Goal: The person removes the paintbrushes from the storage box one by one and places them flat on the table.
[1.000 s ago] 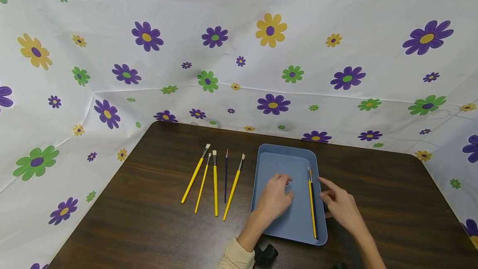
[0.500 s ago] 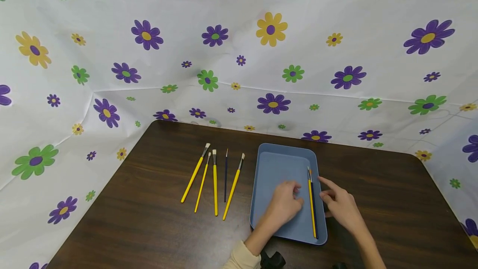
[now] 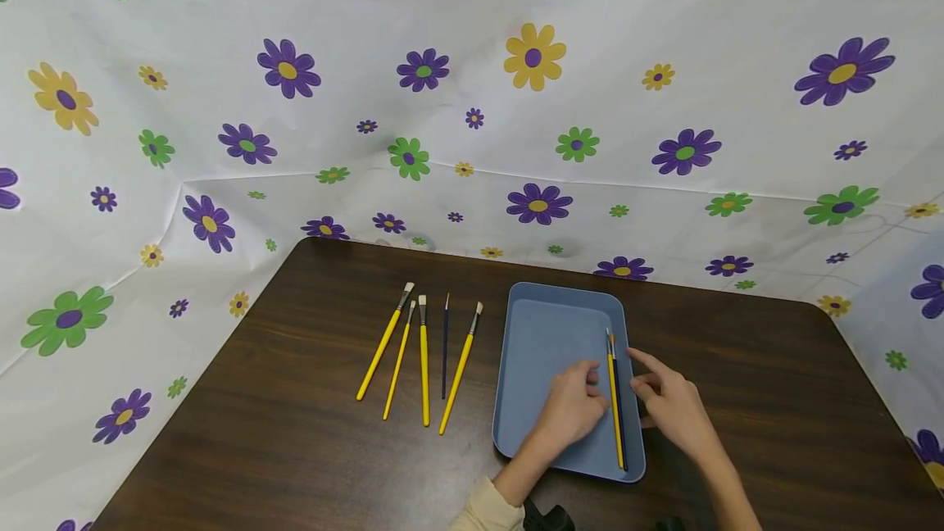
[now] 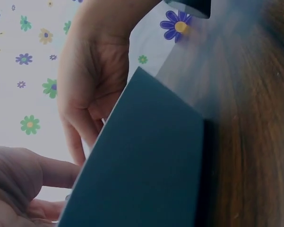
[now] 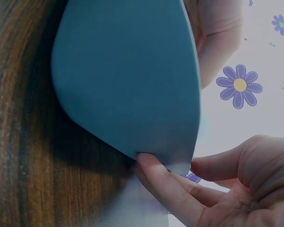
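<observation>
The left hand (image 3: pixel 574 406) holds nothing visible, its fingers loosely bent inside the blue tray (image 3: pixel 549 334), just beside a yellow-handled brush (image 3: pixel 615 404) and a dark-handled brush (image 3: pixel 620 408) lying along the right wall. The right hand (image 3: pixel 678 412) touches that wall's outer side; how firm its grip is, one cannot tell. Five more brushes (image 3: pixel 424 383) lie leftward on the brown surface (image 3: pixel 295 433).

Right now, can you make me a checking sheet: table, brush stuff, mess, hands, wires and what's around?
Surface: brown table, wood-grained.
Job's things: blue tray holding two brushes; five brushes lie on the table, left of the tray.
Clutter: nothing seen.
Hands: left hand over the tray, close to its brushes; right hand touching the tray's right side.
Cables: nothing seen.
Surroundings: white flowered sheet behind the table.
</observation>
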`<state>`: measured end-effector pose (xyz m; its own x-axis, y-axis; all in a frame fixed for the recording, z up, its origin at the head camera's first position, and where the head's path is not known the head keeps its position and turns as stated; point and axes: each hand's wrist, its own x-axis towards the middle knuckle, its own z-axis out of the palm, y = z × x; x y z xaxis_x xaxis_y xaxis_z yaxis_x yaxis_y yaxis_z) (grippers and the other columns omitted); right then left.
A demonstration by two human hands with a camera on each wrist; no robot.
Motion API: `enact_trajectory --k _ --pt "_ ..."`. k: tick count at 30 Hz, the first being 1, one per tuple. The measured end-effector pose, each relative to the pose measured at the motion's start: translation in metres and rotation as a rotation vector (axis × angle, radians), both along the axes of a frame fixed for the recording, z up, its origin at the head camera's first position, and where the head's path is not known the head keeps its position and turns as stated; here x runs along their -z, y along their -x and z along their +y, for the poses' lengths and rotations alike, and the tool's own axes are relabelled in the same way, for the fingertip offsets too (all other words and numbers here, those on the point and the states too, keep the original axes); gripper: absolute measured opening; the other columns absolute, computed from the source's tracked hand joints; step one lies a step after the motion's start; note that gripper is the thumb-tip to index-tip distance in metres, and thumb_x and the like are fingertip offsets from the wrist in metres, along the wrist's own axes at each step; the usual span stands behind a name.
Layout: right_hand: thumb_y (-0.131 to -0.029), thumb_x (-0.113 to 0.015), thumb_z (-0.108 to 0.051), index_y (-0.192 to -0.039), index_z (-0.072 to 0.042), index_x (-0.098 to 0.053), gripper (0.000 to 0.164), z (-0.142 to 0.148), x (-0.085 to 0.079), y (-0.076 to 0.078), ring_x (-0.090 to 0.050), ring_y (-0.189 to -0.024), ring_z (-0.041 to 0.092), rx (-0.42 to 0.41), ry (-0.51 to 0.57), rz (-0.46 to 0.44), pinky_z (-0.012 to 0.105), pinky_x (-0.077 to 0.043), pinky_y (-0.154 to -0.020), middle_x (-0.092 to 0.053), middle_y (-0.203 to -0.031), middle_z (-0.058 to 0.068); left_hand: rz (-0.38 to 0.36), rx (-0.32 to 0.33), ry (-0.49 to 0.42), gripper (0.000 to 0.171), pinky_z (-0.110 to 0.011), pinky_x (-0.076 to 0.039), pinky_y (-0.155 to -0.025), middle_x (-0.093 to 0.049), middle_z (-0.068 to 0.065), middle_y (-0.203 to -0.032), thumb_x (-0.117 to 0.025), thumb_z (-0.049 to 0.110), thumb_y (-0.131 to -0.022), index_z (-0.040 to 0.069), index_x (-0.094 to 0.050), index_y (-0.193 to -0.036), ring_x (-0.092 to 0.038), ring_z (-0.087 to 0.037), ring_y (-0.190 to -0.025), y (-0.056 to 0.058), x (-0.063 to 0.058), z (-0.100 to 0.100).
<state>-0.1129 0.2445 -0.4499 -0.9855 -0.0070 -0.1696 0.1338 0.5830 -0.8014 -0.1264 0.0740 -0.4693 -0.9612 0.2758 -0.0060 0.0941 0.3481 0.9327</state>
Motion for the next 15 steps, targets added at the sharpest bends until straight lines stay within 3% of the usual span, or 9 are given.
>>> enact_trajectory --k 6,15 --pt "-0.104 -0.049 0.001 -0.152 0.006 -0.042 0.048 -0.0004 0.0007 0.0001 -0.072 -0.086 0.031 0.009 -0.009 -0.007 0.036 -0.061 -0.059 -0.067 -0.114 0.033 -0.068 -0.001 -0.029 0.05 -0.024 -0.056 -0.076 -0.071 -0.011 -0.114 -0.077 -0.003 -0.085 -0.002 -0.063 -0.133 -0.071 -0.015 -0.097 -0.0017 0.0012 0.0071" --pt "-0.105 -0.05 0.002 -0.152 0.007 -0.042 0.048 -0.0016 0.0001 0.0008 -0.072 -0.083 0.029 0.009 -0.007 0.001 0.037 -0.061 -0.059 -0.068 -0.112 0.032 -0.131 0.017 -0.104 0.052 -0.025 -0.057 -0.076 -0.072 -0.011 -0.111 -0.076 -0.005 -0.085 -0.004 -0.061 -0.134 -0.073 -0.015 -0.092 -0.0025 0.001 0.0106"
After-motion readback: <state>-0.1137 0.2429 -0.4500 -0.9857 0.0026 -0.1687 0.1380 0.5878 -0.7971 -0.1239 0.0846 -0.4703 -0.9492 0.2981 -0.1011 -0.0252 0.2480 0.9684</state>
